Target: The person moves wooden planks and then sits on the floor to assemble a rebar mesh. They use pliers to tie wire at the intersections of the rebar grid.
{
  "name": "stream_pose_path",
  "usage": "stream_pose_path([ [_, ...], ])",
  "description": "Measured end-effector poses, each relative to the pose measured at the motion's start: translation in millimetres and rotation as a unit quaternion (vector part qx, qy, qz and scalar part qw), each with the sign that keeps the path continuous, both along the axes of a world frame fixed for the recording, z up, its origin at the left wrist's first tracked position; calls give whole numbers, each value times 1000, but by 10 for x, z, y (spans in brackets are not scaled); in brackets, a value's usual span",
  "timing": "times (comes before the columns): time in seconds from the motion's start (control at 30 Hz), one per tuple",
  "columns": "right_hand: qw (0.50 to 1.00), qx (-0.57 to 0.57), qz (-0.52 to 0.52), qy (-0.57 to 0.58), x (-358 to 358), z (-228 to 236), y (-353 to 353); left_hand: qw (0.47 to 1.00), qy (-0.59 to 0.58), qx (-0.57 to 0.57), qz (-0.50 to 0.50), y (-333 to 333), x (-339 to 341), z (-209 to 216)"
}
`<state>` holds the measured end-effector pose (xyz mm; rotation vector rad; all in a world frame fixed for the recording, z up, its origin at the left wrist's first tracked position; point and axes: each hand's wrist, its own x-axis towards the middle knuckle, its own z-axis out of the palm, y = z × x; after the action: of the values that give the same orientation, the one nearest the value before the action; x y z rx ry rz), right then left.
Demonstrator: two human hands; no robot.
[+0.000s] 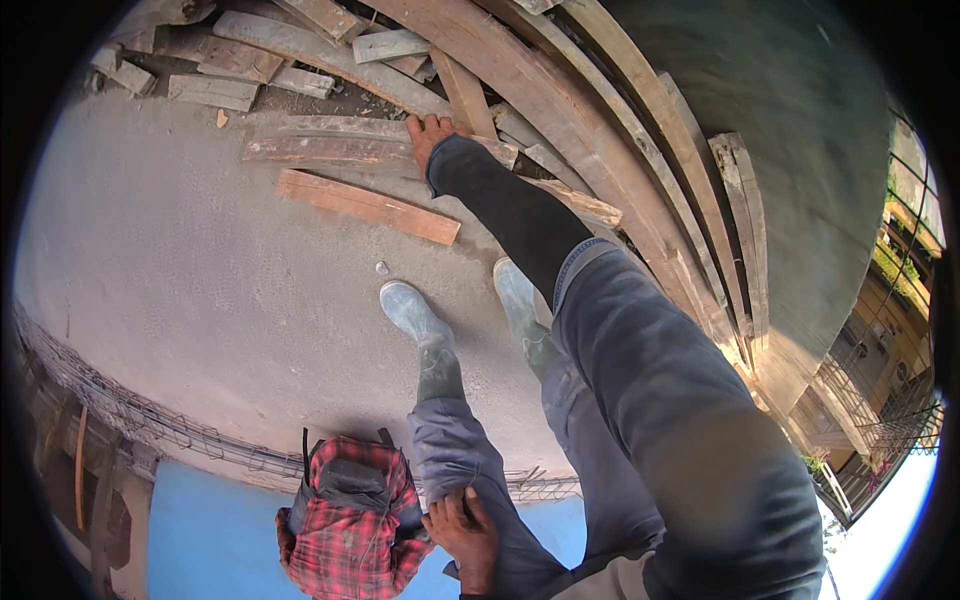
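Observation:
At the end of my outstretched right arm, my right hand (433,138) has its fingers curled over a weathered wooden plank (330,150) at the edge of a pile. My left hand (464,532) lies against my grey trouser leg (450,450), fingers bent but apart, with no object seen in it. Just in front of the gripped plank, a shorter reddish-brown board (365,206) lies flat on the ground. My dusty boots (410,308) stand on the near side of these boards.
Long timbers (590,130) stretch along the right, and short wood offcuts (215,90) lie heaped at the far left. A red-and-black checked bundle (350,520), apparently a backpack, is left of my leg. Wire mesh (170,425) runs along the concrete floor's (200,270) near edge.

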<state>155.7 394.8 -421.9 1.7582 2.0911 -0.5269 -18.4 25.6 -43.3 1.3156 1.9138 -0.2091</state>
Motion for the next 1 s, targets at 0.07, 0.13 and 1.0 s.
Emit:
stream_pose_path([
  [0.07, 1000, 4, 9, 7, 38, 98, 11, 1000, 6, 2, -2, 37, 60, 2],
  [0.13, 1000, 5, -6, 28, 65, 227, -145, 1000, 13, -10, -13, 24, 80, 97],
  [1.0, 946, 202, -188, -172, 3108, 2058, -751, 1000, 6, 3, -16, 60, 146, 16],
])
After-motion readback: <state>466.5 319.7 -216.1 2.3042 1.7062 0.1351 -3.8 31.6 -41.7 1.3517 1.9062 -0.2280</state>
